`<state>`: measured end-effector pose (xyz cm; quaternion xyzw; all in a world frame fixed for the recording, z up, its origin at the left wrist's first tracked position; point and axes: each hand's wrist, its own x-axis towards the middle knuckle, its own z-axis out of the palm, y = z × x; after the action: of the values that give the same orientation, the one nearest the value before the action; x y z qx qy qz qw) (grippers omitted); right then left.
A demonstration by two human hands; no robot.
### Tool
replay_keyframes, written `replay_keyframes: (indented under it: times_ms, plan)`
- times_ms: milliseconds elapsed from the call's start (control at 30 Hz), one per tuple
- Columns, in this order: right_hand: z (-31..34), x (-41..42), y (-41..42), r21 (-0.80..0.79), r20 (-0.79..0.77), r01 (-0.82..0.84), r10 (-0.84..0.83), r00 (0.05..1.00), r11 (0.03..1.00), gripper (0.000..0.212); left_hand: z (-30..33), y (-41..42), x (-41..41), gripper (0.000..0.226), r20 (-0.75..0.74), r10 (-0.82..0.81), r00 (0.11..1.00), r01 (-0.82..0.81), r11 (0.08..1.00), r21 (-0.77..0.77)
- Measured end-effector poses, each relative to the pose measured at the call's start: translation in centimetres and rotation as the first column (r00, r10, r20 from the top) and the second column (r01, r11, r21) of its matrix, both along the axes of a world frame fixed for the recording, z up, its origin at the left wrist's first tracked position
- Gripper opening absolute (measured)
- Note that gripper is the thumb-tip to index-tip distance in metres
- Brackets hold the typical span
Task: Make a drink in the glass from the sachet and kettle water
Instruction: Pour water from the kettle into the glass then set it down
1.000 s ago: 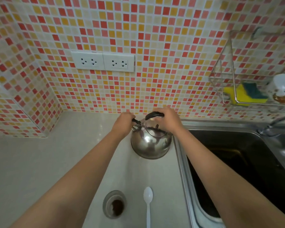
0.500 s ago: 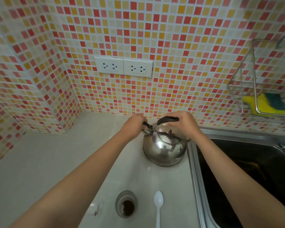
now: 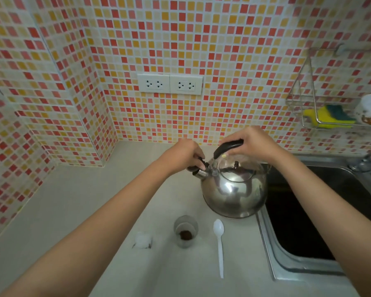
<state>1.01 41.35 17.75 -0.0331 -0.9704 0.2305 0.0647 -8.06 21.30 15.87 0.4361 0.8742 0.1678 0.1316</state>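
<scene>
A shiny steel kettle [image 3: 233, 194] stands on the pale counter beside the sink. My right hand [image 3: 253, 142] grips its black handle [image 3: 227, 147] from above. My left hand [image 3: 184, 153] pinches the black spout cap [image 3: 198, 168] at the kettle's left. In front of the kettle stands a small clear glass [image 3: 185, 230] with brown powder at its bottom. A torn clear sachet [image 3: 142, 241] lies left of the glass. A white plastic spoon [image 3: 219, 245] lies to its right.
A steel sink [image 3: 308, 211] fills the right side, with a tap [image 3: 366, 159] at its far corner. A wire rack [image 3: 330, 103] on the tiled wall holds a yellow-green sponge [image 3: 328, 116]. Two white sockets [image 3: 169, 83] sit on the wall.
The view has shifted and pulled back, so the glass, spoon and sachet show more fully. Both hands stay on the kettle, the spout cap now seeming lifted a little.
</scene>
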Motion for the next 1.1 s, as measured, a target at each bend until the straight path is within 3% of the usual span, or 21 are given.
replay_keyframes:
  times_ms: [467,1100]
  plan:
    - [-0.6,7.9,-6.4,0.089,0.096,-0.049,0.041,0.995,0.995,0.037,-2.8,-5.4,6.4,0.030,0.075,-0.146,0.986,0.144,0.989,0.037]
    - [-2.0,8.6,-9.5,0.224,0.224,-0.123,0.072,0.972,0.967,0.029,-4.5,-6.6,8.8,0.031,0.091,-0.129,0.987,0.135,0.989,-0.063]
